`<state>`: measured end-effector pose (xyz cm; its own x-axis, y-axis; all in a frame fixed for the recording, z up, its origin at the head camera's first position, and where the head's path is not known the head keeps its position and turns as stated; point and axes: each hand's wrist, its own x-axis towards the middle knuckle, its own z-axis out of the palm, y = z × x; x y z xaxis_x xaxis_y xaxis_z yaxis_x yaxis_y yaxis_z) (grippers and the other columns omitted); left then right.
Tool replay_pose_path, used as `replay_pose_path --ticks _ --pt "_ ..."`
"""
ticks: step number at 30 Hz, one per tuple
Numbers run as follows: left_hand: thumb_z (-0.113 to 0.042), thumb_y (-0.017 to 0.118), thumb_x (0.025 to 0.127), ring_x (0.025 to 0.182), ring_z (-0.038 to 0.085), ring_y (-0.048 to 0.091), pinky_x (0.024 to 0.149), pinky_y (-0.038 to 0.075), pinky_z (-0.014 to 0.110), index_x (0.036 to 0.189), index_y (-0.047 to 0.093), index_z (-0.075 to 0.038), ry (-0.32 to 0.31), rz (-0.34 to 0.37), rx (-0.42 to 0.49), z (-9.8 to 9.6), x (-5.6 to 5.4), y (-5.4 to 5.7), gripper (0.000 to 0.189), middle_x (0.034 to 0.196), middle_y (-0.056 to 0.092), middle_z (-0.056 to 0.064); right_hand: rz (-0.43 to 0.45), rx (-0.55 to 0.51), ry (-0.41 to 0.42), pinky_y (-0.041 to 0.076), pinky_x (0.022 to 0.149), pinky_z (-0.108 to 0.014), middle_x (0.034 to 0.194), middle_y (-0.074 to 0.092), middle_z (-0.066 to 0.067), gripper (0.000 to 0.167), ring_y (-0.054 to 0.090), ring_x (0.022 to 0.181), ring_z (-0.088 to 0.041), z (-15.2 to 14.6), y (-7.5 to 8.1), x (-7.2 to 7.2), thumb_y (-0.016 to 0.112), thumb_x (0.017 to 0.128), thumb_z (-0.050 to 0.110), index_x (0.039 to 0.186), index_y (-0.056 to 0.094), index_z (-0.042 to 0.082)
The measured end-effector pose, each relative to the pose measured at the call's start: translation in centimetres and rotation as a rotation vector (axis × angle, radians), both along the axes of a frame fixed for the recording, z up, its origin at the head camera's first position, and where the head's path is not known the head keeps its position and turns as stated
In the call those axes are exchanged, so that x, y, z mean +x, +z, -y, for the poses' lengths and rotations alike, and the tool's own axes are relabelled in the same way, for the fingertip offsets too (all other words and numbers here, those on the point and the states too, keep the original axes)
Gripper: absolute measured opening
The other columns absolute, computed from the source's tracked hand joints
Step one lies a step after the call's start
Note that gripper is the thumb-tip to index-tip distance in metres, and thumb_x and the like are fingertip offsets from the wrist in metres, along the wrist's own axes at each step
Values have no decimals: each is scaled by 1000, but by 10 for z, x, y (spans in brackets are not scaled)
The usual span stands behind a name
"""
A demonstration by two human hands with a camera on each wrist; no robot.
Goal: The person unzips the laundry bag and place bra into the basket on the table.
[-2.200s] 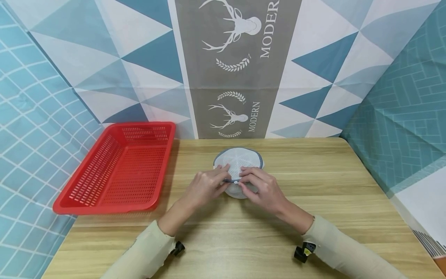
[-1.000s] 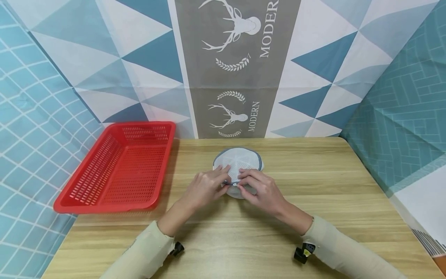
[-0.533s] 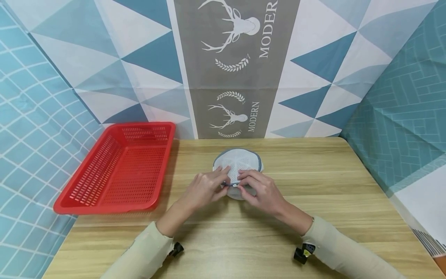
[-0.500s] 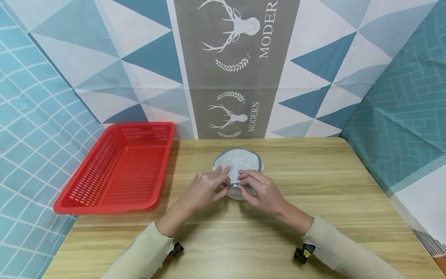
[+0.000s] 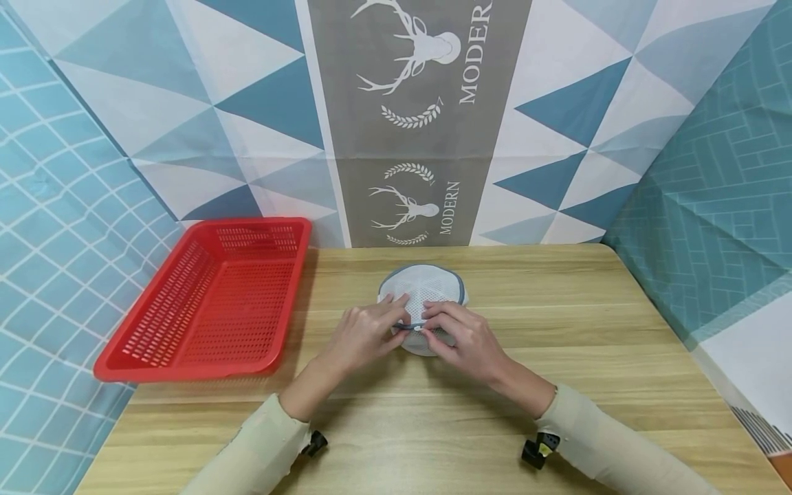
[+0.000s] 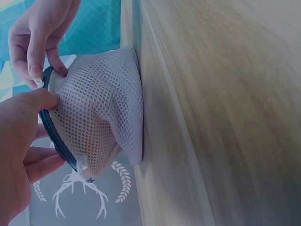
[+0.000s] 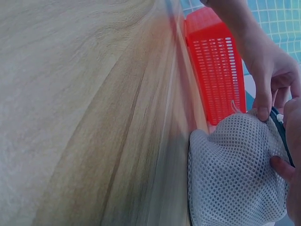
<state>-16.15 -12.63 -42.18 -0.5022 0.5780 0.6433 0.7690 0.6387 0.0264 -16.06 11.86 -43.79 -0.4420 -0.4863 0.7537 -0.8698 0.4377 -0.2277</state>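
A white mesh laundry bag (image 5: 421, 283) with dark blue trim stands on the table in front of me, its zipped edge raised toward me. My left hand (image 5: 365, 330) pinches that edge between thumb and fingers. Close on its right, my right hand (image 5: 464, 337) pinches at the small white zipper pull (image 5: 417, 328). In the left wrist view the mesh side (image 6: 94, 99) bulges below the dark zipper band (image 6: 59, 141), and both thumbs meet near the pull. From the right wrist, the bag's underside (image 7: 230, 174) sits against the tabletop; my right fingers are partly cut off.
A red plastic basket (image 5: 287, 330) with slotted walls stands at the left on the wooden table (image 5: 557, 330). Patterned wall coverings (image 5: 557, 103) rise behind the table and along both sides.
The zipped edge and its pull have shifted slightly toward me, and my right fingertips have moved a little down and left with them. Both hands keep their hold; the basket stays put.
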Motion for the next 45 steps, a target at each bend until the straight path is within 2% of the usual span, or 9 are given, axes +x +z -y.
replay_pose_path --ticks 4,10,13,21,25,29,33,38,45 --pt "-12 98 83 107 38 87 44 41 22 94 71 -16 8 3 -15 0 0 -1 29 130 84 17 -8 -6 7 68 99 -42 112 83 -8 3 83 117 -28 1 0 0 83 97 8 96 80 7" --pt "-11 96 83 108 39 87 48 52 27 94 72 -15 -2 9 -11 1 1 -1 27 130 84 19 -17 -9 15 68 98 -42 111 83 -8 4 83 117 -28 2 0 0 83 94 5 94 80 8" --pt "-10 95 83 108 39 87 50 55 29 94 72 -14 -5 9 -2 1 2 -1 27 130 84 19 -11 -8 16 68 99 -42 111 83 -7 3 83 117 -28 2 -1 0 80 97 6 94 80 8" --pt "-9 93 83 111 42 86 55 62 32 95 72 -13 -38 34 30 3 1 -2 24 131 83 21 10 -28 31 68 100 -40 111 84 -8 2 84 116 -28 1 0 -1 82 95 5 94 80 6" --pt "-7 92 82 112 42 86 52 58 29 94 72 -13 -42 36 36 4 0 -3 24 131 83 21 -5 -32 40 69 98 -39 110 84 -7 3 85 114 -29 1 -1 -2 81 97 6 94 80 5" --pt "-8 93 82 111 41 86 46 43 22 94 72 -14 -28 27 33 4 -1 -4 25 131 83 19 -44 -33 43 69 96 -39 108 84 -8 11 85 112 -29 1 -2 -3 86 89 0 94 79 6" --pt "-14 97 83 110 38 87 46 31 18 95 71 -16 -5 13 27 3 -1 -4 29 132 84 17 -53 -34 39 69 95 -39 109 84 -8 14 85 111 -29 1 -2 -4 88 87 -1 95 80 7" --pt "-17 100 82 107 39 87 45 30 18 95 71 -17 9 -14 4 1 -1 -3 32 131 84 16 -52 -32 40 69 95 -39 109 84 -8 16 84 112 -29 1 -2 -4 88 86 -2 95 80 7" --pt "-13 98 82 106 40 87 44 40 22 95 70 -16 7 -26 -14 0 0 -3 30 130 84 17 -54 -30 36 69 96 -40 108 83 -7 15 84 113 -28 1 -3 -3 88 85 -1 95 80 8"
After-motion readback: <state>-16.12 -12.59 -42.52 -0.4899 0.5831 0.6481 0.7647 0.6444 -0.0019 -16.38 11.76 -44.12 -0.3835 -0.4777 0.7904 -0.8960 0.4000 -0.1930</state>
